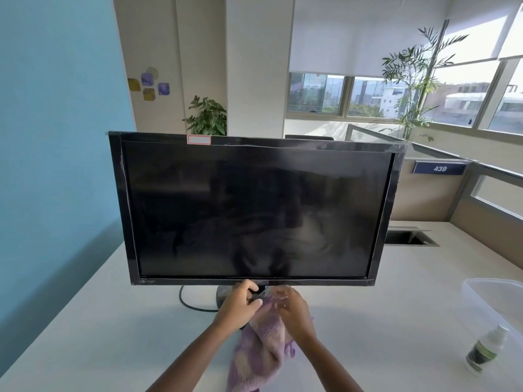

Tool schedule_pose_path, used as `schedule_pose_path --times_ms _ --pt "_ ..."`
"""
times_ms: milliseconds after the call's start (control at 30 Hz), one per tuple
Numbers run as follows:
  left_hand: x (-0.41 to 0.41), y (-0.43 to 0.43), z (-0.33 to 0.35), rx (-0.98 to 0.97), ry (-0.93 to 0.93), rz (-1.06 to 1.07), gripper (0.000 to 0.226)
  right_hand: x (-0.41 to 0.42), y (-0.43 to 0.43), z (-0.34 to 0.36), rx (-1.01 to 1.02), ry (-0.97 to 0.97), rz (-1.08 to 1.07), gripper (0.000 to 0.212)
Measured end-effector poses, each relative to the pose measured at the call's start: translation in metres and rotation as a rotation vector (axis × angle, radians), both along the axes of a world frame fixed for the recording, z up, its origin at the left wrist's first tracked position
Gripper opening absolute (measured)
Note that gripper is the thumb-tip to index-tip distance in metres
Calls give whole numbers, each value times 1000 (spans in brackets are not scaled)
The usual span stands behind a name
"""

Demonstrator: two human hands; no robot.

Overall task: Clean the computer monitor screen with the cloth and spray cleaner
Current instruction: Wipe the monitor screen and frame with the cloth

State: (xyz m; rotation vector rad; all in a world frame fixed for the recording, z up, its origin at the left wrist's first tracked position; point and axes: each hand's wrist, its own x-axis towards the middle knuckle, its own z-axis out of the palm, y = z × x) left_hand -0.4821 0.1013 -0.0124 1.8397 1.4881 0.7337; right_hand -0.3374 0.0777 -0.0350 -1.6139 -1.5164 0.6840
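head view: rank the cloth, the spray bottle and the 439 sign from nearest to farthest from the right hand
1. The cloth: gripped in the right hand, just below the monitor.
2. The spray bottle: standing on the desk far to the right, by the clear plastic tub.
3. The 439 sign: on the partition behind the desk, right of the monitor.

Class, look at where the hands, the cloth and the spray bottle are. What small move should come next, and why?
Probably the right hand should let go of the purple cloth and reach for the spray bottle. Both hands, the left hand too, are bunching the cloth below the monitor, while the bottle stands untouched at the desk's right.
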Motion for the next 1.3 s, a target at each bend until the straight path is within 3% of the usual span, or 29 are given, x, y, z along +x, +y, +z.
schedule_pose_path --times_ms 133,233,333,400,467,533,633,700,767,933,1067,1167,1300 --pt "3 2 -24 -146 188 109 44 16 6 -10 -18 -163 -25 41" --pt "12 1 -32 -233 255 96 38 18 9 -12 -23 -278 55 40" --pt "20 -1 -31 -132 257 65 25 18 10 -8 -16 -497 171 53" --pt "25 -3 -19 27 266 -4 20 19 10 1 9 -536 212 59" --pt "29 -3 -1 254 322 -68 22 22 10 15 45 -468 215 58" --pt "32 -3 18 392 203 -94 18 26 10 34 104 -373 176 46" --pt "34 -5 40 347 -132 -81 3 33 9 65 216 -285 103 20" --pt "34 -9 46 283 -196 -127 16 34 8 85 270 -166 64 12" --pt "35 -13 42 257 -109 -165 28 36 7 101 329 -45 25 13" --pt "16 -8 28 205 33 -84 15 54 3 128 461 117 -91 17" --pt "-15 2 28 187 85 -65 24 85 3 128 403 29 -181 10" --pt "-32 10 43 278 171 -28 21 101 8 115 261 -66 -198 15" --pt "-41 10 72 493 259 42 10 103 5 98 202 59 -195 13"
